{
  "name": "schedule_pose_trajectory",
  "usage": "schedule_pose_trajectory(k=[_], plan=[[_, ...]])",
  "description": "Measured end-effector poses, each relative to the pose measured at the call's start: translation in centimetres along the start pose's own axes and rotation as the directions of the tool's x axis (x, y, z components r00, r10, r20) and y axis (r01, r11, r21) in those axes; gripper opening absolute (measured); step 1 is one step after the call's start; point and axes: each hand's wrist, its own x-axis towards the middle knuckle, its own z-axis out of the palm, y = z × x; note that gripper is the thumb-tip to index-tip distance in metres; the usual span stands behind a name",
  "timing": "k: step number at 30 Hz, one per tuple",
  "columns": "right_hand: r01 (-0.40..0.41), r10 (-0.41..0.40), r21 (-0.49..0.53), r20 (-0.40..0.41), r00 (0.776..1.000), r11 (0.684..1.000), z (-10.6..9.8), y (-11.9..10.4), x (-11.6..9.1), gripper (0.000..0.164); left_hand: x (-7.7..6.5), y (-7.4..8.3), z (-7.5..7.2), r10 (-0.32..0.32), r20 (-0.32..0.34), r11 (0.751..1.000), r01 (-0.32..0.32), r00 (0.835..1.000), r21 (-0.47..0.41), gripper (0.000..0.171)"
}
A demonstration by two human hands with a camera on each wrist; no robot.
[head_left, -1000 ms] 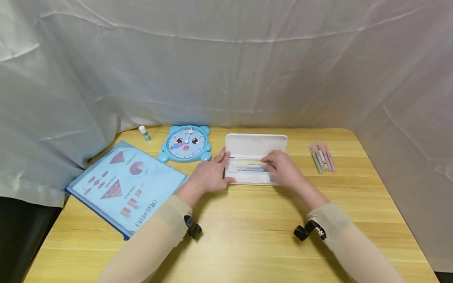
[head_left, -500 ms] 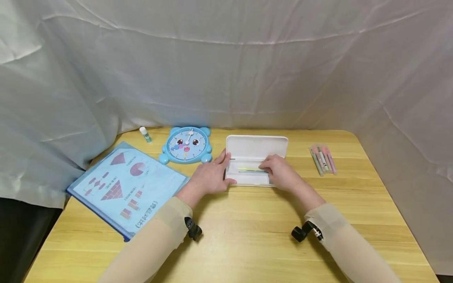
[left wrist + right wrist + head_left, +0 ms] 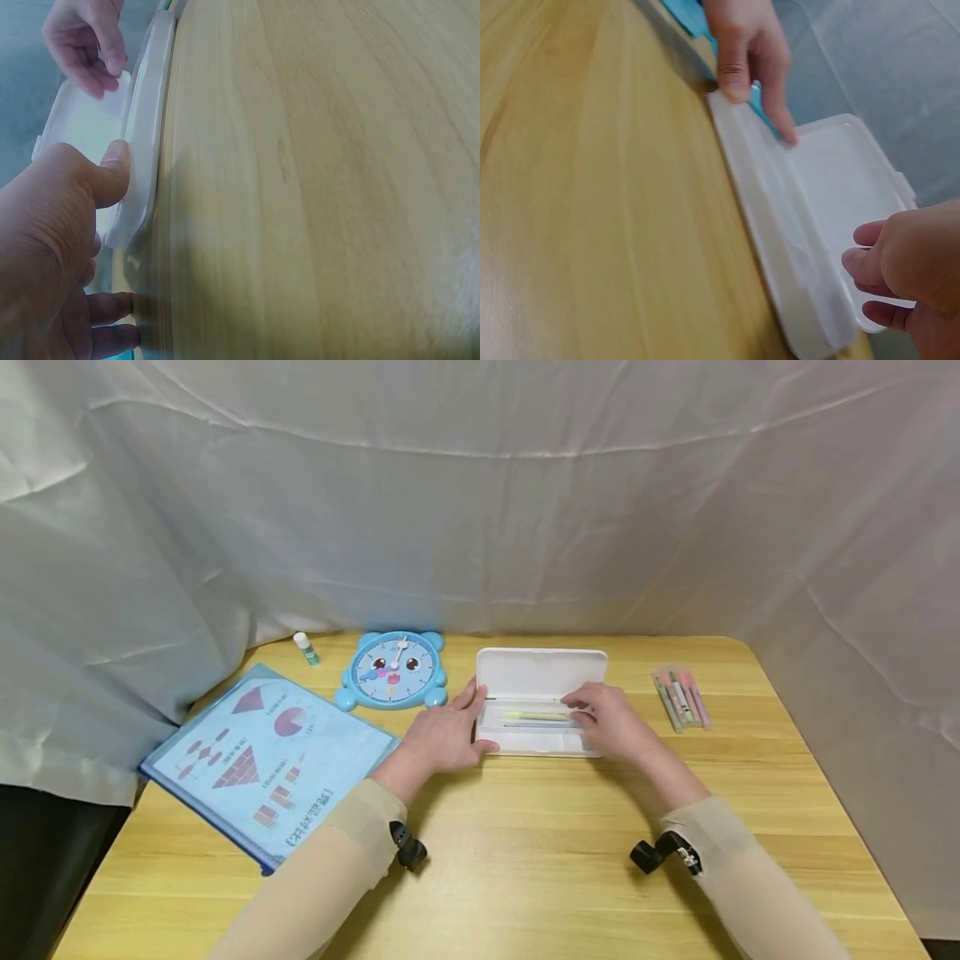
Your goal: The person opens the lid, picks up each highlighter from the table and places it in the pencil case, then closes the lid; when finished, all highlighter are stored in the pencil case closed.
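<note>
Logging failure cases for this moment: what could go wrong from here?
1. The left hand steadies only the left end of the white case; a nudge at the other end could turn it.
2. The right hand is close to the raised lid; a bump might swing it down toward the fingers.
3. The slim yellow and blue items lie inside the open case, so a jolt could shift them.

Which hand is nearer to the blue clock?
Left. The left hand is just right of the blue clock; the right hand is farther, at the right end of the white case.
</note>
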Motion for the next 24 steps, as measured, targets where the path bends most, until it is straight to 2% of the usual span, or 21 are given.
schedule_pose_trajectory(k=[3, 10, 18, 24], plan=[[-0.026, 0.026, 0.007, -0.023, 0.999, 1.000, -1.1, 0.1, -0.7, 0.024, 0.0, 0.0, 0.0, -0.002, 0.000, 1.000, 0.002, 1.000, -0.003, 0.100], [-0.032, 0.031, -0.010, -0.104, 0.994, 0.999, -3.4, 0.8, -2.6, 0.024, -0.1, -0.1, 0.1, 0.001, -0.002, 1.000, -0.001, 1.000, -0.003, 0.100], [-0.026, 0.011, -0.058, -0.235, 0.972, 0.998, -5.8, 2.6, -4.3, 0.026, 0.1, -0.1, 0.1, 0.012, -0.003, 1.000, -0.012, 1.000, 0.014, 0.101], [-0.117, 0.106, -0.025, -0.269, 0.957, 0.993, -7.3, 4.0, -5.6, 0.022, 0.1, -0.1, 0.1, 0.012, -0.009, 1.000, -0.012, 1.000, 0.019, 0.100]])
